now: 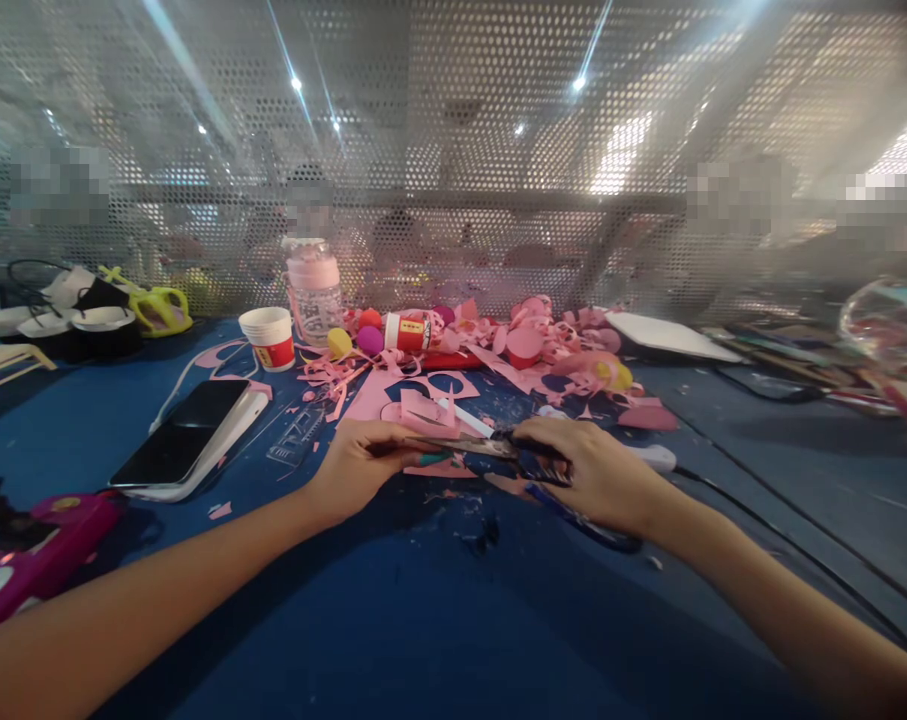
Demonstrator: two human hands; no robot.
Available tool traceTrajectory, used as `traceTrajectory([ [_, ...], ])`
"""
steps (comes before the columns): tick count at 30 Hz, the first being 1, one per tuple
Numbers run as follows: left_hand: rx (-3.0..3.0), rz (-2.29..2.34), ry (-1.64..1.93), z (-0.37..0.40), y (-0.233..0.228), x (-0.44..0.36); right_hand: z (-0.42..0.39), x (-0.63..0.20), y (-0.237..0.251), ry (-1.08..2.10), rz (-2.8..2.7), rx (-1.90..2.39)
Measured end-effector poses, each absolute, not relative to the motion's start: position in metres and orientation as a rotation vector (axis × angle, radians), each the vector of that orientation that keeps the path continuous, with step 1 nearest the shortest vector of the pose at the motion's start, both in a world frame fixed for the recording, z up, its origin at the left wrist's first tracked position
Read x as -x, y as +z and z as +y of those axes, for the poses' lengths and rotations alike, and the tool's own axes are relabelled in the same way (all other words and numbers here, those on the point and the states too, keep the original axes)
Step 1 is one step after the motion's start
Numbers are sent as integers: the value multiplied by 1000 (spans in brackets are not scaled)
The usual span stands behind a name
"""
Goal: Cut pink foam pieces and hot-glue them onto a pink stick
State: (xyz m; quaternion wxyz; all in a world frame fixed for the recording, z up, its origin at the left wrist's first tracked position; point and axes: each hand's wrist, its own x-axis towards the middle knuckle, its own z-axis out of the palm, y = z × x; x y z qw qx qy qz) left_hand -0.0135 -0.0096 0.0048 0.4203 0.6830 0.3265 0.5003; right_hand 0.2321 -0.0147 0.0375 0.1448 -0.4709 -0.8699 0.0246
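My left hand (363,462) pinches a piece of pink paper (427,415) low over the blue table (393,620). My right hand (592,470) is closed around dark blue-handled scissors (498,450), whose blades point left and meet the pink paper between my two hands. Pink paper scraps (543,345) lie in a heap just beyond my hands.
A phone (187,440) lies at the left, a pink case (33,560) at the near left edge. A white cup (269,338), a pink bottle (314,285), coloured balls (369,340) and a glue tube (412,332) stand further back. A perforated metal screen (453,150) closes the far side. A cable (783,530) runs right.
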Motion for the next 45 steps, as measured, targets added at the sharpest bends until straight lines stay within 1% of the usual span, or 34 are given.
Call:
traceTrajectory([
  [2, -1629, 836, 1257, -10, 8, 12, -16, -230, 42, 191, -2520, 1379],
  [8, -1552, 771, 1128, -12, 26, 9, -20, -228, 59, 749, -2508, 1348],
  [11, -1544, 734, 1040, -13, 34, 10, -22, -229, 63, 872, -2484, 1319],
  [19, -1546, 649, 959, -16, 42, 13, -26, -227, 67, 1023, -2472, 1261],
  [32, -1549, 702, 949, -15, 42, 13, -26, -229, 63, 1010, -2450, 1228],
  [39, -1545, 688, 951, -16, 42, 13, -27, -228, 65, 1107, -2419, 1210],
  [45, -1560, 714, 956, -16, 41, 13, -29, -227, 67, 1071, -2449, 1237],
])
